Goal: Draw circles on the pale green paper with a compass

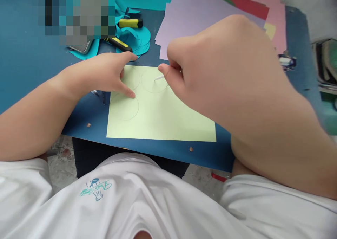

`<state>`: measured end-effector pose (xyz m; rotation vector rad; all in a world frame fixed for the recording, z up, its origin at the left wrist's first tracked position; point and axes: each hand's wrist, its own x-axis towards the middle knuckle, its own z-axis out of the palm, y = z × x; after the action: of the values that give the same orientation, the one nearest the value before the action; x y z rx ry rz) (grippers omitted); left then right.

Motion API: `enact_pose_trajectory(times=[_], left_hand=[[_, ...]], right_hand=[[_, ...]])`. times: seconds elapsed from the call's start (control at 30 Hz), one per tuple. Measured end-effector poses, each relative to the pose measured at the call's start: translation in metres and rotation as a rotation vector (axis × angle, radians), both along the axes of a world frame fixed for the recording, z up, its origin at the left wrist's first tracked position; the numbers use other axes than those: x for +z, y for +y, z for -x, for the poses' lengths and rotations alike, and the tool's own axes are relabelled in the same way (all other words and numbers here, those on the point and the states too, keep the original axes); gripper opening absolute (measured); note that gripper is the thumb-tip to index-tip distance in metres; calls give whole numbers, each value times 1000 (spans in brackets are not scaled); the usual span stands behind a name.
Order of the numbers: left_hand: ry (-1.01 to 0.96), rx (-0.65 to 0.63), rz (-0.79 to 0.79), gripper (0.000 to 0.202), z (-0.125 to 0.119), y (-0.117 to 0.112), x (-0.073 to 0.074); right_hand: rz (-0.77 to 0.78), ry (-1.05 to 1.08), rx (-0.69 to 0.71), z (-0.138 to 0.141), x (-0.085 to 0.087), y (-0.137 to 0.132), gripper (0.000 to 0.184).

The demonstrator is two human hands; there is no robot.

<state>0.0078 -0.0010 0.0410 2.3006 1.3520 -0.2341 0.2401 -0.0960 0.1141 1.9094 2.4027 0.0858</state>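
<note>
A sheet of pale yellow-green paper (163,123) lies on the blue table, with several thin pencil circles on its left and upper part. My left hand (107,72) rests at the paper's upper left, thumb and forefinger spread, the thumb pressing on the sheet. Over the upper middle, my right hand (207,66) is closed around a drawing compass (159,78). Only a thin white leg of it shows, its tip inside the top middle circle; the rest is hidden by the hand.
Two yellow-and-black cutters (130,23) lie among turquoise paper pieces (142,38) at the back left. A stack of lilac sheets (181,17), with red and pink ones, is behind my right hand. A clear ruler (99,97) peeks from under my left wrist. The table edge (158,154) is near my body.
</note>
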Motion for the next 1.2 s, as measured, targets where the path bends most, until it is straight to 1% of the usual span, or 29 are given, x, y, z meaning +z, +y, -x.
enact_pose_trajectory(times=[0.03, 0.07, 0.13, 0.23, 0.3, 0.43, 0.53, 0.67, 0.77, 0.83, 0.93, 1.0, 1.07, 1.13, 1.2], left_hand=[[-4, 1, -7, 133, 0, 0, 0], [-5, 5, -13, 132, 0, 0, 0], [4, 10, -18, 131, -1, 1, 0], [43, 1, 2, 129, -2, 3, 0], [43, -5, 3, 127, -2, 4, -1], [-11, -15, -53, 120, -1, 2, -6], [-21, -26, -65, 119, 1, 1, -9], [-17, -27, -47, 119, 1, 3, -7], [0, -52, -12, 129, 0, 7, -4], [3, -58, 4, 136, 0, 9, -4], [-32, -53, -22, 131, 1, 8, -6], [-51, -58, -37, 128, 2, 7, -8], [-51, -62, -35, 129, 3, 6, -8], [-39, -57, -27, 130, 3, 5, -7], [-29, -48, -19, 130, 3, 5, -6]], right_hand=[[74, -144, -86, 9, 5, 1, 38], [89, -198, -103, 18, 10, 3, 37], [115, -203, -85, 31, 17, 6, 36], [110, -161, -60, 37, 16, 13, 30], [61, -137, -66, 33, 11, 20, 26], [-3, -86, -55, 23, 0, 32, 39], [-30, -26, -28, 18, -10, 38, 46], [-94, 150, 12, 8, -32, 44, 54], [-133, 290, -1, 2, -41, 47, 59], [-122, 340, -34, -1, -39, 48, 62], [-98, 389, -60, -6, -25, 45, 66], [-104, 403, -27, -9, -15, 40, 66], [-108, 402, 24, -12, -9, 36, 64], [-73, 412, 60, -15, -9, 34, 59], [-49, 436, 80, -18, -14, 35, 55]])
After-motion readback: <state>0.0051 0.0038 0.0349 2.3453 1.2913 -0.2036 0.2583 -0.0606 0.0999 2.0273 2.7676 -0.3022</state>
